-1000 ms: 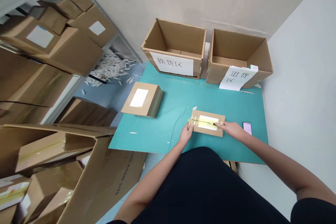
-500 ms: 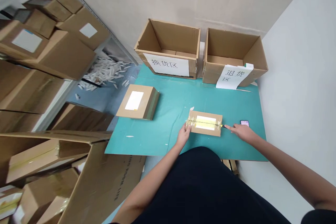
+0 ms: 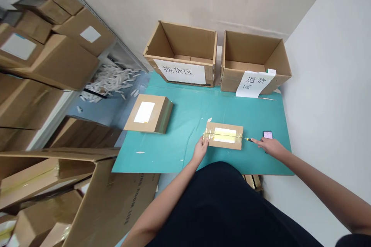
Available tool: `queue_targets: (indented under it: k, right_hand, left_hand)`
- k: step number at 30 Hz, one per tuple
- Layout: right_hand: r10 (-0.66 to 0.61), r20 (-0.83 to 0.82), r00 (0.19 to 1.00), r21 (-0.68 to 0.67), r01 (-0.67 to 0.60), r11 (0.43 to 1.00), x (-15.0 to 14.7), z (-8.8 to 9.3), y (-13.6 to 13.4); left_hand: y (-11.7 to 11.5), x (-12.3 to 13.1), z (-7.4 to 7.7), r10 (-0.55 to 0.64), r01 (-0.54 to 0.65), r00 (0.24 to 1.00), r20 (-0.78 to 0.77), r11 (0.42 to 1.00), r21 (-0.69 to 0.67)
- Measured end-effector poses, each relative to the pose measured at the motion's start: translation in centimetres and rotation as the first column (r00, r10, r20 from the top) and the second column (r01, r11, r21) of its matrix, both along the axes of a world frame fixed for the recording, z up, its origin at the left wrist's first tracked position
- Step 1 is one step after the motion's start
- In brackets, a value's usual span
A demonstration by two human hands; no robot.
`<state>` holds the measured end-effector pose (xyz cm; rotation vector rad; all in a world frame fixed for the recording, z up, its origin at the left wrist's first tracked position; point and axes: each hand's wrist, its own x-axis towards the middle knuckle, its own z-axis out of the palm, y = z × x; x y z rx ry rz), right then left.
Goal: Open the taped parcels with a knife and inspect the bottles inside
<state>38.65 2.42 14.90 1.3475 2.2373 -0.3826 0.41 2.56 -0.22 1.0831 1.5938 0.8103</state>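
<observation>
Head view looks down on a flat cardboard parcel [image 3: 224,141] lying near the front edge of a teal worktop [image 3: 179,158], with clear tape running across its white label to both ends. It looks light and stiff, though the taped face may be slightly slippery, so its long edges seem the surest place to take hold. The left hand [image 3: 201,150] lies open, its fingertips [image 3: 205,142] touching the parcel's left end without gripping. The right hand [image 3: 269,146] is closed in a pinch around a slim box cutter [image 3: 248,139], whose yellow tip points at the parcel and stops just short of it; the fingers hide most of the tool. A phone [image 3: 268,135] lies just beyond that hand, and a second parcel [image 3: 148,114] sits further left. Two open cartons [image 3: 182,42] [image 3: 249,48] stand along the far edge, each bearing a paper sign in Chinese. Metal shelving [image 3: 87,11] packed with boxes rises on the left, above white scraps on the floor [image 3: 107,83].
</observation>
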Motion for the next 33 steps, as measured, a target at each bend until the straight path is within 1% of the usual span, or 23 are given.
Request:
queue_targets:
  k: [5,8,10,12,13,14,15,16,17,18,19,20,22,24,25,27,29,33]
  right_hand:
    - [-0.025,-0.027,0.999,0.02,0.026,0.999,-0.1,-0.1,-0.3]
    - [-0.075,-0.069,0.995,0.014,0.076,0.997,0.9,-0.4,-0.8]
    - [-0.164,-0.125,0.978,-0.008,0.165,0.986,2.0,-0.7,-1.5]
    - [-0.317,-0.227,0.921,-0.044,0.315,0.948,3.2,-1.0,-2.5]
    - [-0.415,-0.289,0.863,-0.08,0.41,0.908,3.5,-1.3,-3.0]
    - [-0.522,-0.348,0.778,-0.135,0.51,0.85,3.7,-1.6,-3.4]
    - [-0.628,-0.4,0.668,-0.21,0.6,0.772,3.6,-2.0,-3.9]
    - [-0.719,-0.437,0.54,-0.295,0.669,0.682,3.3,-2.5,-4.3]
    - [-0.79,-0.459,0.407,-0.38,0.714,0.588,2.7,-3.0,-4.6]
    - [-0.837,-0.47,0.28,-0.457,0.734,0.502,1.9,-3.7,-4.8]
    - [-0.86,-0.481,0.169,-0.519,0.736,0.435,1.1,-4.3,-5.0]
    - [-0.87,-0.488,0.074,-0.57,0.727,0.382,0.1,-5.0,-5.2]
    - [-0.865,-0.495,-0.084,-0.65,0.697,0.304,-1.8,-6.3,-5.3]
    - [-0.836,-0.504,-0.217,-0.707,0.66,0.254,-3.4,-7.3,-5.4]
    - [-0.817,-0.509,-0.271,-0.727,0.643,0.239,-4.1,-7.7,-5.4]
    - [-0.784,-0.515,-0.347,-0.755,0.616,0.223,-5.2,-8.3,-5.5]
    - [-0.757,-0.521,-0.394,-0.77,0.6,0.218,-5.9,-8.8,-5.7]
    - [-0.733,-0.513,-0.446,-0.798,0.563,0.216,-6.5,-9.6,-6.0]
  left_hand:
    - [0.0,0.0,0.0,0.003,-0.003,1.0,0.0,1.0,0.015]
    - [0.0,0.0,-0.1,-0.01,0.011,1.0,-0.015,1.0,0.015]
    - [0.1,-0.2,-0.2,-0.03,0.03,0.999,-0.036,1.0,0.004]
    - [0.1,-0.5,-0.3,-0.055,0.055,0.994,-0.095,0.998,-0.012]
    - [0.1,-0.7,-0.3,-0.072,0.071,0.987,-0.142,0.997,-0.011]
    - [0.1,-0.9,-0.1,-0.092,0.095,0.976,-0.2,0.995,0.005]
    - [0.1,-1.1,0.1,-0.118,0.133,0.957,-0.267,0.99,0.04]
    - [0.2,-1.3,0.5,-0.15,0.191,0.928,-0.341,0.977,0.09]
    - [0.3,-1.5,0.9,-0.189,0.272,0.888,-0.418,0.951,0.147]
    - [0.6,-1.6,1.4,-0.234,0.371,0.837,-0.496,0.907,0.199]
    - [0.9,-1.6,1.9,-0.28,0.478,0.774,-0.568,0.847,0.234]
    - [1.4,-1.6,2.4,-0.325,0.581,0.705,-0.63,0.775,0.251]
    - [2.4,-1.2,3.2,-0.396,0.739,0.571,-0.719,0.63,0.24]
    - [3.5,-0.6,3.6,-0.443,0.829,0.466,-0.766,0.522,0.202]
    - [3.9,-0.3,3.7,-0.462,0.856,0.427,-0.778,0.484,0.183]
    - [4.6,0.3,3.5,-0.492,0.89,0.371,-0.787,0.43,0.152]
    - [4.9,0.6,3.2,-0.508,0.906,0.342,-0.79,0.4,0.135]
    - [4.5,0.7,2.9,-0.493,0.91,0.33,-0.805,0.391,0.133]
